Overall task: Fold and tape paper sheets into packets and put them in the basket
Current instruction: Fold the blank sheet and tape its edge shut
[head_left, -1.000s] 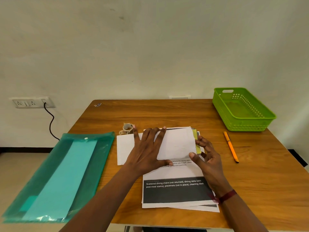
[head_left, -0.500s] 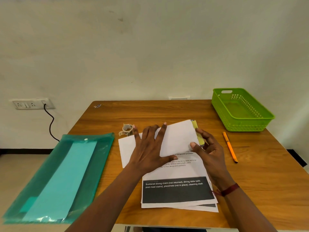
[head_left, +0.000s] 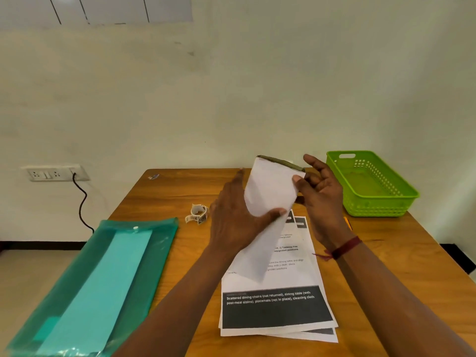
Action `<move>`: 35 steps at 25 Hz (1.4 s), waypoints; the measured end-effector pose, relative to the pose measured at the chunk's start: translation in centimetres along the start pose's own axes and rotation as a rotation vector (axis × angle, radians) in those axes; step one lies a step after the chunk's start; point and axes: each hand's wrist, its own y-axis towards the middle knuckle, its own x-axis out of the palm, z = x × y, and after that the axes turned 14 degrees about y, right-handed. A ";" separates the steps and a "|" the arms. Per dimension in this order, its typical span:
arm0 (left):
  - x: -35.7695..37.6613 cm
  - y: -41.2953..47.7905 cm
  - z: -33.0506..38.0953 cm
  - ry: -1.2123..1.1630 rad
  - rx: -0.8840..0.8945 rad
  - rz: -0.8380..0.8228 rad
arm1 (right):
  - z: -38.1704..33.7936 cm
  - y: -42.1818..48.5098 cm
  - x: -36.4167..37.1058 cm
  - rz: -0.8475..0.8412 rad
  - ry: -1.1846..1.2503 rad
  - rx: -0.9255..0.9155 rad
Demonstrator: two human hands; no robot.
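Observation:
A folded white paper sheet (head_left: 268, 202) is lifted off the table, upright, with an olive-green edge at its top. My left hand (head_left: 234, 222) grips its left side, thumb across the front. My right hand (head_left: 319, 199) pinches its right edge with the thumb, the other fingers spread behind. Under them lies a stack of printed paper sheets (head_left: 278, 307) with a black text band. The green basket (head_left: 371, 202) stands at the table's back right, with nothing in it. A small tape roll (head_left: 197, 213) lies left of my left hand.
A teal plastic folder (head_left: 98, 279) overhangs the wooden table's (head_left: 386, 279) left edge. An orange pen (head_left: 347, 222) is mostly hidden behind my right wrist. A wall socket with a black cord (head_left: 79, 202) is at the left. A small scrap (head_left: 153, 177) lies at the far corner.
Both hands have raised the folded sheet from flat on the stack to upright in the air, and the view has tilted upward.

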 end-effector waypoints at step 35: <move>-4.4 2.0 3.3 -0.834 -0.192 0.029 | -1.4 -1.0 3.8 0.009 -0.197 -0.293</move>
